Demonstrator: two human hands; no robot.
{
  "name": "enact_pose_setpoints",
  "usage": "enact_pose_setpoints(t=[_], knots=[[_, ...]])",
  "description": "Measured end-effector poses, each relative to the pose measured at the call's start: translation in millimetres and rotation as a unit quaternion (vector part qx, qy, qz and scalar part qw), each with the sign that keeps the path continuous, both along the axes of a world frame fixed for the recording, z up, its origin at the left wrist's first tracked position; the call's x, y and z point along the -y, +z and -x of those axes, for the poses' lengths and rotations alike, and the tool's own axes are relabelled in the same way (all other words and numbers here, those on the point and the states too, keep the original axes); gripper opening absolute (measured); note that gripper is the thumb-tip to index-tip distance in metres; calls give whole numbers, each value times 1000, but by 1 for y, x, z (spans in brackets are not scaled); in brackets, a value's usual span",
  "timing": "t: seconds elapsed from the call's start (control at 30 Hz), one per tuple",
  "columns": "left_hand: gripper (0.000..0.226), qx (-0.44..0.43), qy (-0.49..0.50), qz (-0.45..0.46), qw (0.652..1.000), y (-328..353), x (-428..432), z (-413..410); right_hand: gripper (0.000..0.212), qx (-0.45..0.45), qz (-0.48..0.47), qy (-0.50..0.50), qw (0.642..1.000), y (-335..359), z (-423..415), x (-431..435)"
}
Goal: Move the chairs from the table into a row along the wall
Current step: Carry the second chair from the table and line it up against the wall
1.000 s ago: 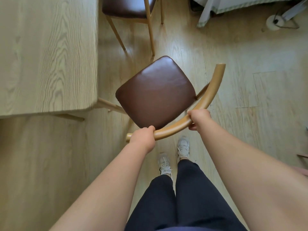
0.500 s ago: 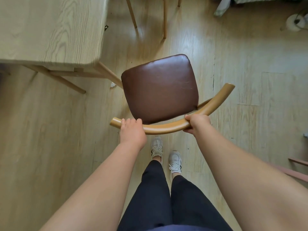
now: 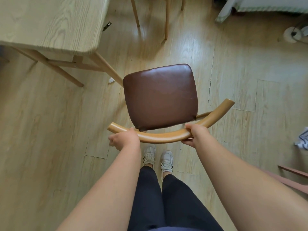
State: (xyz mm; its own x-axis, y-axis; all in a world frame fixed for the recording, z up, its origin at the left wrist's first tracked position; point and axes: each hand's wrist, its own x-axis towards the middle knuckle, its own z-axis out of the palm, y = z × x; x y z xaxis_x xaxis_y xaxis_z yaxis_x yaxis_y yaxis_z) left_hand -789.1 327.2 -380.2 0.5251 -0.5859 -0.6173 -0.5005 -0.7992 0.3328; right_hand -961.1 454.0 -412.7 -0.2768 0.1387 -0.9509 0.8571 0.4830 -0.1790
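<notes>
The person holds 1 chair (image 3: 160,95) by its curved wooden back rail (image 3: 166,136), seen from above. The left hand (image 3: 125,139) is clasped around the rail near its left end, at about 9 o'clock from the rail's middle, and the right hand (image 3: 194,133) is clenched on it at about 3 o'clock. The chair's brown seat lies at 12 o'clock from the hands, just beside the corner leg of the table (image 3: 50,24), which fills the 10 o'clock part of the view. Legs of a second chair (image 3: 166,19) show at 12 o'clock, well apart. The person's 2 shoes (image 3: 158,159) stand on the wooden floor (image 3: 50,130) under the rail.
</notes>
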Motion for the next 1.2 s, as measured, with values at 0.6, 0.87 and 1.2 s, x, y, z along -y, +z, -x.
enact_pose_setpoints(t=[0.6,0.87,1.2], knots=[[33,-325,115,-157,926,-22,1,-25,33,38,-26,7,999,-4,10,6],[42,-352,134,-129,917,4,-3,-45,46,-4,-18,64,998,24,2,23],[62,-349,158,-63,921,43,22,-102,37,-2,-21,191,981,72,-48,71]])
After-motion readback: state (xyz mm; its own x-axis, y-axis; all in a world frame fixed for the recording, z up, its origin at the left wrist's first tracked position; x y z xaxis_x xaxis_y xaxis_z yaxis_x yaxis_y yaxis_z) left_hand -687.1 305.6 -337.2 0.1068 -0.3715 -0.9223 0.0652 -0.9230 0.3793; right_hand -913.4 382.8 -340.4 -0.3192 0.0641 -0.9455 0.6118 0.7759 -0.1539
